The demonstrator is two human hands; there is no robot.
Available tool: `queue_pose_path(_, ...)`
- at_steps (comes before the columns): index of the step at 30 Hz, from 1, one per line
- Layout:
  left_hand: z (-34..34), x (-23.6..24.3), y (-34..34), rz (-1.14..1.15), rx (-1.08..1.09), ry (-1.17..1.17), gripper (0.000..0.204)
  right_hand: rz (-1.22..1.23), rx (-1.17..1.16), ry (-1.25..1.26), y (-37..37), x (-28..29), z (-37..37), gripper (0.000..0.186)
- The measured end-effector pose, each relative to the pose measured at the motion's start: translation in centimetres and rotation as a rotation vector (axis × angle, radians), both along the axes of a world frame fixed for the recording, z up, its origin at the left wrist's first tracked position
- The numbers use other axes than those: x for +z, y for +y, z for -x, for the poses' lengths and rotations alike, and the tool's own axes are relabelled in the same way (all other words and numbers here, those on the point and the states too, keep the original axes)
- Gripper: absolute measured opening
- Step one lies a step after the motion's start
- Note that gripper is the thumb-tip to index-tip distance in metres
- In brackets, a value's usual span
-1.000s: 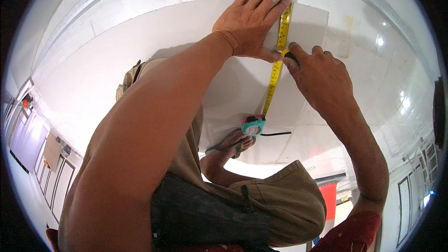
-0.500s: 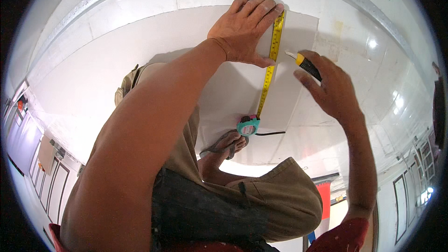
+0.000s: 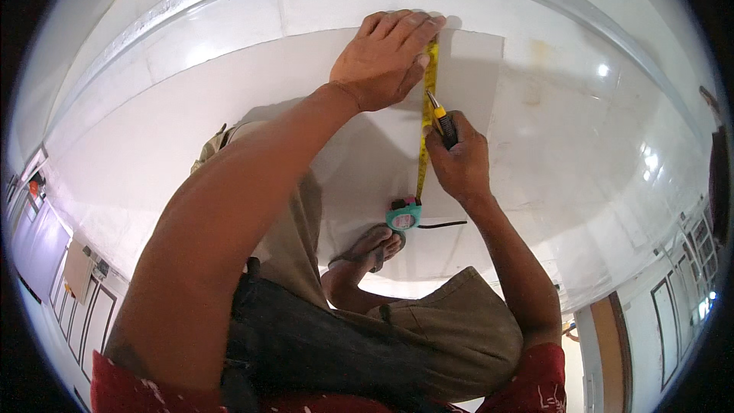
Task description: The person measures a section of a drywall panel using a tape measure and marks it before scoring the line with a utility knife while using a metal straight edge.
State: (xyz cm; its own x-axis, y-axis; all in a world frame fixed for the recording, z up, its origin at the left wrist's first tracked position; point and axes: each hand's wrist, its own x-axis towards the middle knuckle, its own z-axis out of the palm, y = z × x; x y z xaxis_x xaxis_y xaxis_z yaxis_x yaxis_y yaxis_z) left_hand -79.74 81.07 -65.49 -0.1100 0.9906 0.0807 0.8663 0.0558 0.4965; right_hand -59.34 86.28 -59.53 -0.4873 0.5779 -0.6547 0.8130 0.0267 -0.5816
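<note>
At the far left, a pale purple panel stands behind the work. Next, toward the middle, there is a grey-white sheet, and the left hand lies flat near its far edge. The fingers of this hand are stretched out, and the thumb, a little apart from them, is beside the yellow tape blade. The teal tape case, with its black strap, rests near a sandalled foot; from it the blade runs up to the left hand. Just to the right comes the knife, yellow and black. The right hand has its fingers clamped on the handle. The metal tip points up over the blade; I cannot tell if they touch.
</note>
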Motion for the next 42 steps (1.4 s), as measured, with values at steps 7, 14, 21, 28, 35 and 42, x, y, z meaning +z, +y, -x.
queue_pose_path(7, 0.0, 0.3, 0.0, -0.013, 0.008, -0.07, 0.05, 0.109, 0.157, 0.008, -0.6, 0.8, -0.9, 0.03)
queue_pose_path(14, -0.1, 0.3, 0.0, 0.002, 0.003, 0.014, 0.05, -0.185, 0.501, 0.028, 5.8, 2.0, -0.8, 0.033)
queue_pose_path(21, -0.7, 0.0, -0.6, 0.015, 0.018, 0.068, 0.049, -0.384, 1.012, -0.154, 7.5, 2.5, 2.1, 0.034)
queue_pose_path(28, -0.4, 0.0, -0.4, 0.043, 0.007, 0.073, 0.049, -0.404, 1.017, -0.107, 7.4, 2.2, 1.7, 0.035)
queue_pose_path(35, -0.5, 0.1, -0.3, 0.034, 0.024, 0.087, 0.048, -0.382, 0.961, -0.117, 7.3, 2.0, 1.7, 0.033)
queue_pose_path(42, -0.4, 0.1, -0.3, 0.037, 0.026, 0.086, 0.049, -0.371, 0.965, -0.16, 7.2, 2.0, 1.9, 0.035)
